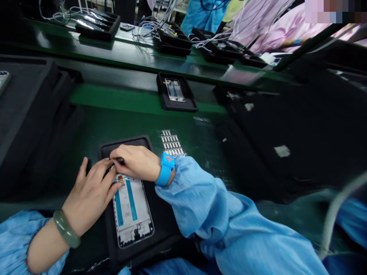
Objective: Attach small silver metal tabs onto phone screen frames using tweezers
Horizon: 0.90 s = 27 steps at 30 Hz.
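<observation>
A white phone frame [132, 210] with two blue strips lies in a black tray [160, 225] in front of me. My left hand [90, 191] rests on the frame's top left corner, fingers laid flat and together. My right hand [137, 162], with a blue wrist strap [165, 169], is closed in a pinch on a thin dark tool [120, 160] at the frame's top edge. What the tool tip touches is hidden by my fingers.
A sheet of small grey stickers [171, 143] lies just beyond the tray. Another tray with a phone frame [174, 91] sits on the green belt further back. Black trays [97, 25] and white cables crowd the far bench. Dark foam stacks stand left and right.
</observation>
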Motion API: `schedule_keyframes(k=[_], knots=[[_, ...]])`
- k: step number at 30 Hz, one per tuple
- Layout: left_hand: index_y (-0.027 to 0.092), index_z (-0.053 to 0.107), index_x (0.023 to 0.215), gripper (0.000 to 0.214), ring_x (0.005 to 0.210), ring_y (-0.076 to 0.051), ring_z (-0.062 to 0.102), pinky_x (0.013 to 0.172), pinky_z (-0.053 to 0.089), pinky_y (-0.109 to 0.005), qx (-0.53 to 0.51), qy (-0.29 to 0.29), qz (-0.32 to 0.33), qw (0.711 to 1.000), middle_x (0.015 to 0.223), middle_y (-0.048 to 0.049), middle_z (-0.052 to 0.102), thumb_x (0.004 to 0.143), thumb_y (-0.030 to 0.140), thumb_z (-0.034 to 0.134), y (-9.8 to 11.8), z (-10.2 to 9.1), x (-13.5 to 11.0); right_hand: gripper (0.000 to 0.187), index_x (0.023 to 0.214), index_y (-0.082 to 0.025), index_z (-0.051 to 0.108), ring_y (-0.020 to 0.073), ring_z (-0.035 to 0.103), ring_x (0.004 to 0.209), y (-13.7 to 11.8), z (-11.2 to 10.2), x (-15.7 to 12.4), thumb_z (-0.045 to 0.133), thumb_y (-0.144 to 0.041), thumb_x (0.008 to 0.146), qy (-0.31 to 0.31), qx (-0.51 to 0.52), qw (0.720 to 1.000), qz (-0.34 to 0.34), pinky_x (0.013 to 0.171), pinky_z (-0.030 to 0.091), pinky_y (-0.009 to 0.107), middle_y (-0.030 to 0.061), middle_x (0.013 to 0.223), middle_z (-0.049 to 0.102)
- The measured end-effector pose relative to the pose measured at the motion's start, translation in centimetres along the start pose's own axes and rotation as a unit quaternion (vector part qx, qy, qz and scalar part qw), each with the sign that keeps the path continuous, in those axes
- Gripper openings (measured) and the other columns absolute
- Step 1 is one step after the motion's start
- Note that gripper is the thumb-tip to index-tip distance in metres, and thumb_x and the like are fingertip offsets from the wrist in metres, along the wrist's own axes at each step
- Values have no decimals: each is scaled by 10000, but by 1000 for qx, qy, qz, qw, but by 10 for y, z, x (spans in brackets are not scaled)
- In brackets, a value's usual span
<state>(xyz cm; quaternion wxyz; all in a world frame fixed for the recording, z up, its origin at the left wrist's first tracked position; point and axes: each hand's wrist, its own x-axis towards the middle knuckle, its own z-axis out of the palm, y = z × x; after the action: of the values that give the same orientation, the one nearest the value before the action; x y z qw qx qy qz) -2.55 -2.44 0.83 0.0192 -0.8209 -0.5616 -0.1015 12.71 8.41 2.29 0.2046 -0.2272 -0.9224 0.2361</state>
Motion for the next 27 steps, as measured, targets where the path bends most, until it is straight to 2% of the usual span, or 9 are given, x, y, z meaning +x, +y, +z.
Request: schedule_keyframes(k=[3, 5, 12, 27], knots=[[170, 470, 1242, 428, 1189, -285, 453, 1032, 242, -601, -7, -6, 3, 1000, 1232, -130, 526, 885, 399, 409, 0, -2, -1, 115, 905, -163, 544, 104, 604, 708, 6, 1, -2, 507, -238, 827, 54, 94, 991, 74, 662, 484, 215, 23, 845, 629], [171, 459, 1256, 436, 1199, -277, 444, 1036, 243, -593, -4, -11, 0, 1000, 1235, -126, 525, 886, 398, 407, 0, -3, -1, 120, 886, -155, 540, 85, 591, 655, 10, 1, -4, 527, -253, 817, 82, 146, 981, 101, 630, 487, 199, 8, 806, 618], [178, 455, 1259, 430, 1205, -266, 436, 1037, 245, -592, -7, -21, -6, 1000, 1236, -117, 519, 891, 392, 396, 1, -2, 0, 132, 867, -138, 577, 78, 601, 645, 10, 4, -5, 560, -256, 813, 100, 161, 979, 77, 620, 490, 175, 11, 781, 630], [173, 452, 1262, 434, 1204, -273, 436, 1040, 245, -586, -15, -19, -8, 1000, 1233, -121, 518, 888, 387, 400, 1, -2, -1, 123, 855, -143, 585, 77, 609, 639, 8, 6, -6, 559, -256, 814, 113, 130, 982, 75, 605, 487, 168, 3, 766, 638]])
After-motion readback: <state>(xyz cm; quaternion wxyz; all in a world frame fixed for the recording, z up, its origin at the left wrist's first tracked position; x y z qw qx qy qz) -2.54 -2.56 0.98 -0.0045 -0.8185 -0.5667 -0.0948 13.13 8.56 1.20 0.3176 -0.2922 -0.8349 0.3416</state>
